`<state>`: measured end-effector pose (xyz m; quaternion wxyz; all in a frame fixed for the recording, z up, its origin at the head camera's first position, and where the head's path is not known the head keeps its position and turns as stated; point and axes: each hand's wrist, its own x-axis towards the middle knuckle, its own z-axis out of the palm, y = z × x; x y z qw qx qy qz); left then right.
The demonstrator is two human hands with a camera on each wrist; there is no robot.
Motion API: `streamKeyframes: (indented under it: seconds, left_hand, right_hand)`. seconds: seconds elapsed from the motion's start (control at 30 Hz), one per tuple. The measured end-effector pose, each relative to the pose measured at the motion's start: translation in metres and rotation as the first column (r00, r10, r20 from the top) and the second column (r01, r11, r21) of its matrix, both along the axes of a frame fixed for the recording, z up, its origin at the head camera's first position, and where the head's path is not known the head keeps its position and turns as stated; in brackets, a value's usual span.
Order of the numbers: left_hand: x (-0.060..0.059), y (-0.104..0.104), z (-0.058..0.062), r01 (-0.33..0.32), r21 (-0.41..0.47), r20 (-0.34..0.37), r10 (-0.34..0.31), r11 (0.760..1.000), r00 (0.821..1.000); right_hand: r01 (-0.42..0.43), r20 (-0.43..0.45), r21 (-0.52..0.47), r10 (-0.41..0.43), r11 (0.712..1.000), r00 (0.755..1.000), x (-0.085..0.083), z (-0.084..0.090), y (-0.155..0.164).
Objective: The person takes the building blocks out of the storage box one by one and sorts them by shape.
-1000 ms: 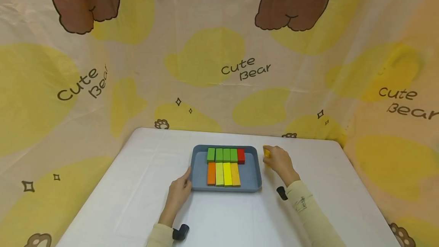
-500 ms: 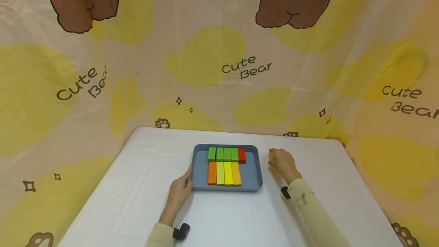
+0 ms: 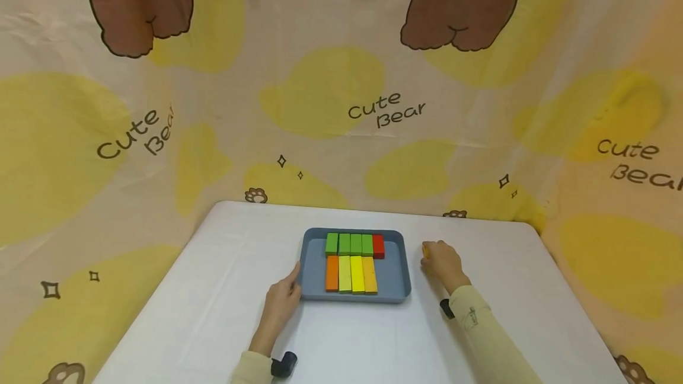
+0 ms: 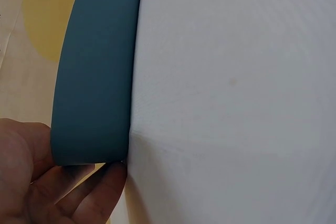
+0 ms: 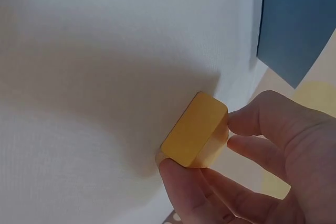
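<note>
One smooth yellow-orange block [image 5: 195, 129] sits pinched in the right hand [image 5: 262, 166] on the table [image 5: 105, 51].

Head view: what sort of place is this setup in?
Probably a makeshift tabletop recording corner rather than a workshop or kitchen. A white table is enclosed by a hanging "Cute Bear" cartoon cloth, and the only props are a blue tray of coloured blocks.

yellow block [image 3: 425, 248]: mostly hidden behind right hand [image 3: 441, 264] | tray [image 4: 97, 72]: cut off at top edge
</note>
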<state>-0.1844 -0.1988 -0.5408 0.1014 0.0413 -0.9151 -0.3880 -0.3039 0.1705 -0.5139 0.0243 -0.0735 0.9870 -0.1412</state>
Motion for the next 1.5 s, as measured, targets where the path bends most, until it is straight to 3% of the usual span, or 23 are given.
streamKeyframes:
  seconds: [0.87, 1.27, 1.5]
  left_hand:
    - [-0.001, -0.001, -0.003, 0.002, -0.003, 0.007, -0.002, 1.0, 1.0]
    - [-0.002, -0.001, -0.002, 0.001, 0.002, -0.004, -0.001, 1.0, 1.0]
    - [-0.001, -0.001, -0.005, -0.006, 0.002, -0.014, 0.006, 1.0, 1.0]
  right_hand:
    - [0.008, 0.008, -0.013, -0.008, 1.0, 1.0, 0.004, 0.001, 0.001]
    - [0.045, -0.172, -0.024, -0.049, 0.999, 0.984, 0.016, 0.006, -0.021]
    - [-0.02, -0.272, -0.016, 0.015, 1.0, 0.962, 0.03, 0.013, -0.044]
